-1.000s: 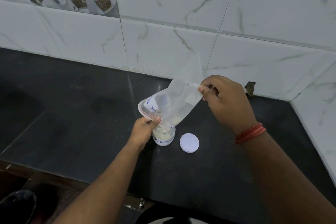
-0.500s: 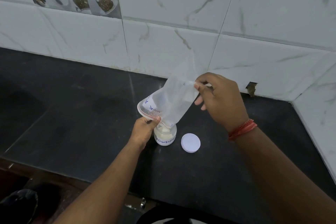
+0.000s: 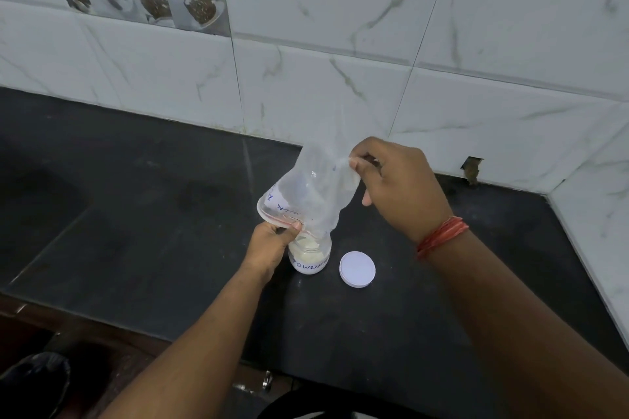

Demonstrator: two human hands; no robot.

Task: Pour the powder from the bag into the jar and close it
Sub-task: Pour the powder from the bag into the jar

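A clear zip bag [image 3: 313, 194] with a pink seal and a handwritten label is held upside down over a small glass jar [image 3: 310, 257]. The jar holds pale powder and carries a label reading POWDER. My left hand [image 3: 272, 247] pinches the bag's mouth at the jar's rim. My right hand [image 3: 394, 185] grips the bag's bottom corner, lifted above and to the right. The bag looks almost empty. The jar's white round lid [image 3: 357, 269] lies flat on the counter just right of the jar.
Everything stands on a black stone counter [image 3: 153, 214] backed by white marble-look wall tiles [image 3: 340, 44]. A side wall [image 3: 599, 214] closes the right end. The counter's front edge [image 3: 102, 320] runs below my arms. A red thread band circles my right wrist.
My right hand has raised the bag's bottom corner a little higher and steeper over the jar. My left hand, the jar and the lid have stayed in place.
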